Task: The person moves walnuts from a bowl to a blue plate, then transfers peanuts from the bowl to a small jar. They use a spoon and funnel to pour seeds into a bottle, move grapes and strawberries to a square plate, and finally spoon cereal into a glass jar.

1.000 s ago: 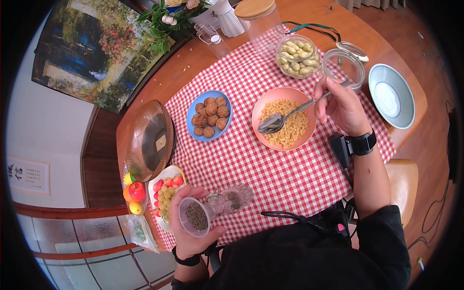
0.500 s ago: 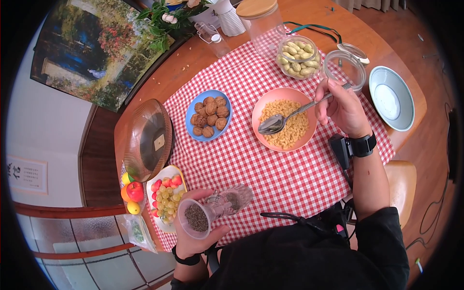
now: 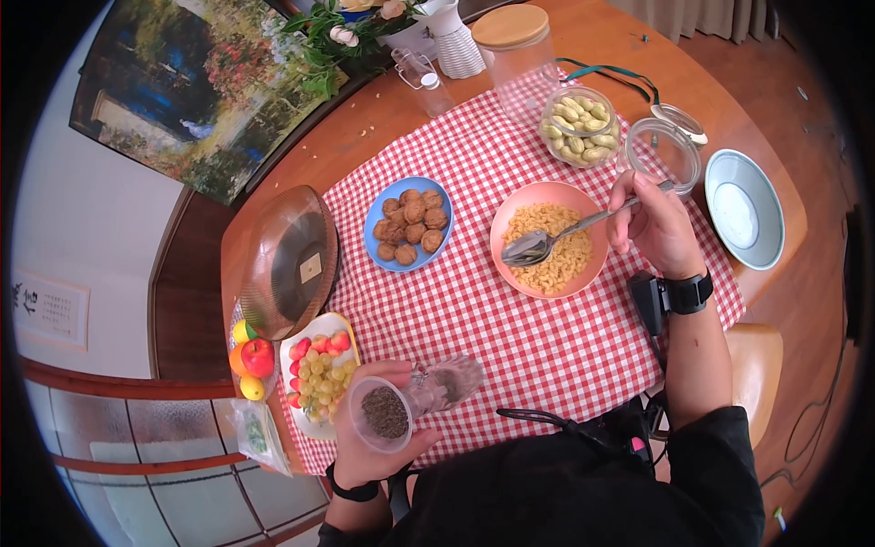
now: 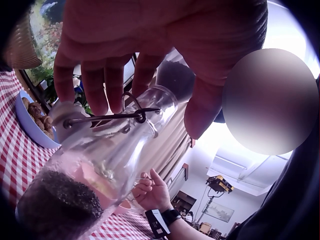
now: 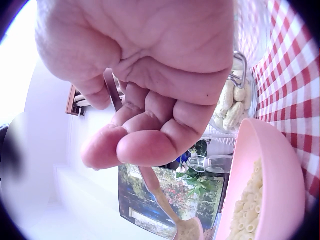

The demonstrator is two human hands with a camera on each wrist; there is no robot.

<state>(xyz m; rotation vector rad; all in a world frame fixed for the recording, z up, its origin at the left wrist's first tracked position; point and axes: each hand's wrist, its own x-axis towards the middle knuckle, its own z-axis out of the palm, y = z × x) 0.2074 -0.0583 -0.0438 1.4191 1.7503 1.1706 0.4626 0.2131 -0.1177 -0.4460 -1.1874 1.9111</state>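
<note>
My left hand [image 3: 358, 463] holds a clear plastic cup [image 3: 394, 445] of dark granules [image 3: 385, 412], fingers and thumb around it. Beside the cup is a clear glass bottle [image 3: 462, 379] with a wire clasp. The left wrist view shows dark granules [image 4: 65, 197] low inside this bottle and the cup right at its mouth. My right hand [image 3: 663, 230] pinches the handle of a metal spoon [image 3: 529, 248]. The spoon's bowl hangs over a pink bowl [image 3: 597, 264] of small pasta rings [image 3: 556, 264]; in the right wrist view my fingers [image 5: 147, 147] are curled.
A blue plate of walnuts [image 3: 412, 212] lies left of the pasta. Behind are a jar of peanuts [image 3: 579, 132], a wooden-lidded jar [image 3: 515, 73] and a small bottle [image 3: 433, 96]. A pale blue bowl [image 3: 746, 214] stands right. Fruit [image 3: 321, 376] and a brown ribbed dish [image 3: 287, 264] are left.
The head view has turned slightly, so the table things appear lower and farther right. Both hands keep their holds on the cup and spoon.
</note>
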